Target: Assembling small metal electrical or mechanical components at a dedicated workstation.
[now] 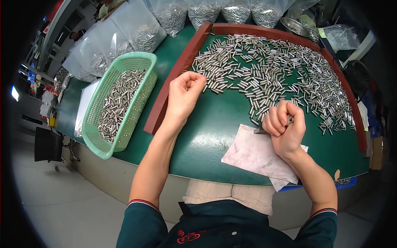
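Observation:
Many short, shiny metal pins [264,78] lie spread over the green tabletop inside a low dark-red wooden frame. My left hand [185,94] is raised by the frame's left bar, its fingers curled and pressed together; what they hold is hidden. In front of the near edge of the pins, my right hand [286,126] is closed too, fingers bent inward, with its contents too small to make out. A grey pointed piece shows beside its lower fingers. Beneath this hand a stained pale pink cloth [248,151] lies at the table's front edge.
A light-green perforated basket [94,142] holding more pins stands left of the red frame [156,113]. Clear plastic bags of pins [144,35] line the back and left. A metal bowl [294,25] and a dark fan [357,78] are at the right.

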The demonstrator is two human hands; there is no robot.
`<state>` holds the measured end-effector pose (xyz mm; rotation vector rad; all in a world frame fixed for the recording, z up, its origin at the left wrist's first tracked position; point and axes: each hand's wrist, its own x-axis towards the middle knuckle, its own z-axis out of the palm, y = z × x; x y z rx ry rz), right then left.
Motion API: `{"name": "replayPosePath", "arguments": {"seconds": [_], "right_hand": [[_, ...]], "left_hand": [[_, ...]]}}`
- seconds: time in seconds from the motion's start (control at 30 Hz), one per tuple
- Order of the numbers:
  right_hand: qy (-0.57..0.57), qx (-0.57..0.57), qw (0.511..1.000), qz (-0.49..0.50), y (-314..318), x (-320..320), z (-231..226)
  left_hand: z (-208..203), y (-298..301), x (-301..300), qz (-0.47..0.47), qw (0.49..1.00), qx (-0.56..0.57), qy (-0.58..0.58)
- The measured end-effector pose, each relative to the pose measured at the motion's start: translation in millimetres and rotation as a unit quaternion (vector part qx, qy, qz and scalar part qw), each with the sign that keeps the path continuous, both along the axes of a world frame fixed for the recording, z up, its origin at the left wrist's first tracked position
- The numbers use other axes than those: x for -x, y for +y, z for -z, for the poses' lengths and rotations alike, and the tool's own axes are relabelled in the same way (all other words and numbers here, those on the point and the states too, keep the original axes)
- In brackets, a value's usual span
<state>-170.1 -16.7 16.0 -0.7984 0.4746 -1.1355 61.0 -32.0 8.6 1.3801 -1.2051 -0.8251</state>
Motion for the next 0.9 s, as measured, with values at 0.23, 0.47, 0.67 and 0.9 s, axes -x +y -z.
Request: {"name": "replayPosePath", "arguments": {"seconds": [0.23, 0.47, 0.67, 0.9], "right_hand": [[-0.013, -0.013, 1.0, 0.01, 0.6, -1.4, -3.5], [-0.007, -0.021, 1.0, 0.021, 3.7, 0.6, -3.1], [-0.013, -0.031, 0.999, 0.024, 4.7, 1.8, -0.6], [-0.006, -0.034, 0.999, 0.03, 4.7, 0.4, -2.2]], "left_hand": [[7.3, -1.0, 16.7, -0.043, 0.898, 0.064, -0.433], [12.1, 3.1, 25.3, -0.045, 0.896, 0.071, -0.436], [13.5, 7.3, 24.2, -0.003, 0.901, 0.066, -0.429], [5.8, 7.2, 22.3, 0.049, 0.969, 0.033, -0.24]]}}
